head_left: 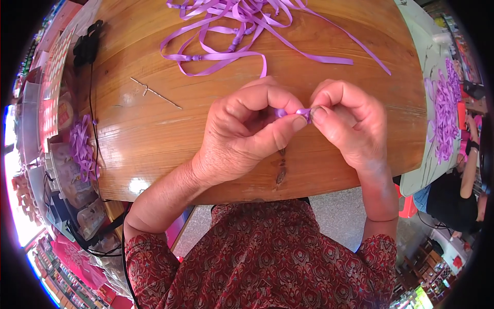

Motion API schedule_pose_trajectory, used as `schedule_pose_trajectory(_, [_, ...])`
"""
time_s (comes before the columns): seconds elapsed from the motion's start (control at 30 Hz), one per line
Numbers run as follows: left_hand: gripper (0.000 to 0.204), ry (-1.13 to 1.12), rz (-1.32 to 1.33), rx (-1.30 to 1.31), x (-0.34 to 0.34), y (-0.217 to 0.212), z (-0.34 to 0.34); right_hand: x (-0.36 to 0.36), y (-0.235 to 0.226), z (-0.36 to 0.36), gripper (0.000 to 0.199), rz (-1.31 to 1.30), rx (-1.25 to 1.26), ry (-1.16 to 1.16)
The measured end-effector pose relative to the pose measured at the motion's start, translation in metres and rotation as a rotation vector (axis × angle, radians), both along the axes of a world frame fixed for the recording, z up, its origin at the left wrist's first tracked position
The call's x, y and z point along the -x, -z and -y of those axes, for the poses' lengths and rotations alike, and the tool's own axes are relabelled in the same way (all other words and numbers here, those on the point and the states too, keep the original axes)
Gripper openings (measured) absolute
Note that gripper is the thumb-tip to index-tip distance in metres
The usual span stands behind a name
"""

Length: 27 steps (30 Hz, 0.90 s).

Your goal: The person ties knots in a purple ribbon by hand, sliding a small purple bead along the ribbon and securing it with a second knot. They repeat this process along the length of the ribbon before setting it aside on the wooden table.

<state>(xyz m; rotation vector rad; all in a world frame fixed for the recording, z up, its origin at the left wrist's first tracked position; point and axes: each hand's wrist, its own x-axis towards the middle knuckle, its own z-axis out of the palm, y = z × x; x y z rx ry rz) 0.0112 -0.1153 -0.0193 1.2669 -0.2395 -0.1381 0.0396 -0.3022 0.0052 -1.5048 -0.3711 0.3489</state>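
Both my hands meet over the wooden table, pinching a short bit of purple ribbon between them. My left hand has thumb and index finger pressed on the ribbon, and part of it shows inside the curled fingers. Close against it, my right hand grips the ribbon's other side with thumb and fingertip. Whether the bit is knotted or folded is too small to tell. Beyond my hands lies a loose heap of purple ribbons, some with small knotted or beaded sections, trailing toward me and to the right.
A thin twisted wire lies on the table at left. A black cable runs along the left edge, beside a purple ribbon bunch. More purple ribbons lie on a pale table at right, where another person is partly visible.
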Motion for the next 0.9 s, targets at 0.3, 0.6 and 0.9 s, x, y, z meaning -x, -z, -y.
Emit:
schedule_pose_trajectory(0.3, [0.010, 0.114, -0.142, 0.243, -0.001, -0.001, 0.000, 0.000, -0.002, 0.002, 0.004, -0.276, -0.148, -0.029])
schedule_pose_trajectory(0.6, [0.009, 0.077, -0.287, 0.248, 0.000, -0.004, 0.000, -0.006, -0.004, -0.003, 0.022, 0.806, 0.248, 0.134])
schedule_pose_trajectory(0.9, [0.009, 0.048, -0.214, 0.221, 0.001, -0.002, 0.001, -0.007, -0.004, -0.004, 0.019, 0.837, 0.217, 0.063])
